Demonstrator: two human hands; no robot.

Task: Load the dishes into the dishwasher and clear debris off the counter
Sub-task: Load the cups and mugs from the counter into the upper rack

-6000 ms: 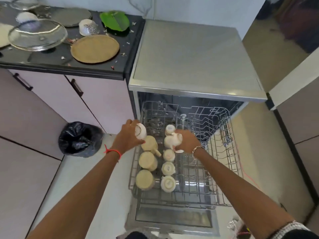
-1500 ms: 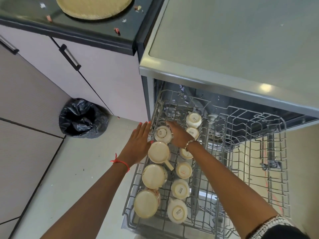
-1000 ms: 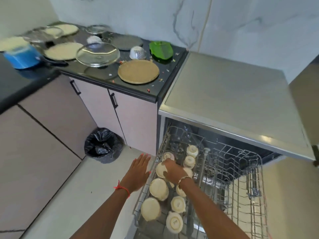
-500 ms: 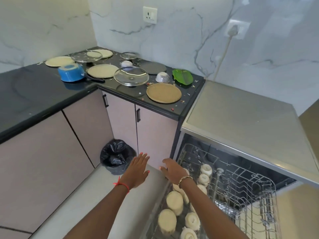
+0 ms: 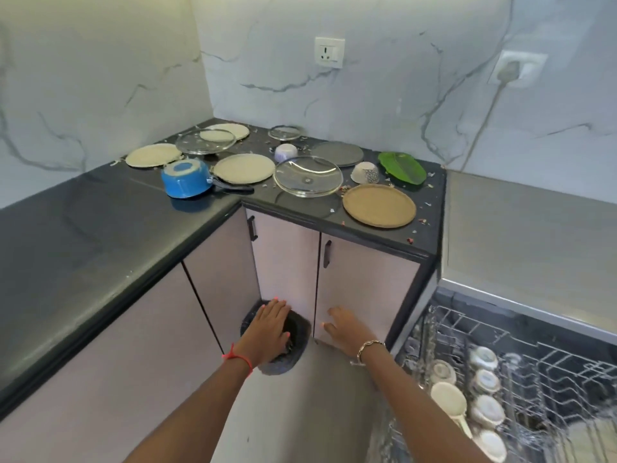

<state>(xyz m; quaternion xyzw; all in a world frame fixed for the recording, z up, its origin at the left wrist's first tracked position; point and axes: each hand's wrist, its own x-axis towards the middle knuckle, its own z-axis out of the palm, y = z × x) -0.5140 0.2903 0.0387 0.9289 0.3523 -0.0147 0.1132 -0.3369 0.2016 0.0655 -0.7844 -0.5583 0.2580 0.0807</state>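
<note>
My left hand (image 5: 269, 330) and my right hand (image 5: 344, 329) hang in the air in front of the cabinet doors, fingers straight, holding nothing. At the lower right the dishwasher rack (image 5: 541, 372) is pulled out, with several cream cups (image 5: 449, 397) upside down in two rows. On the black counter (image 5: 83, 235) stand a tan plate (image 5: 379, 205), a glass lid (image 5: 307, 177), a blue saucepan (image 5: 185, 178), a green leaf-shaped dish (image 5: 401, 168), a small patterned bowl (image 5: 365, 172) and several more plates and lids. Small crumbs (image 5: 421, 222) lie scattered around them.
A bin with a black bag (image 5: 297, 329) stands on the floor below my left hand, partly hidden by it. The dishwasher's steel top (image 5: 521, 235) is level with the counter at the right. Two cabinet handles (image 5: 326, 253) stick out under the counter edge.
Both hands have let go of the cups and pulled left, away from the rack. My view has lifted from the rack to the counter and the wall.
</note>
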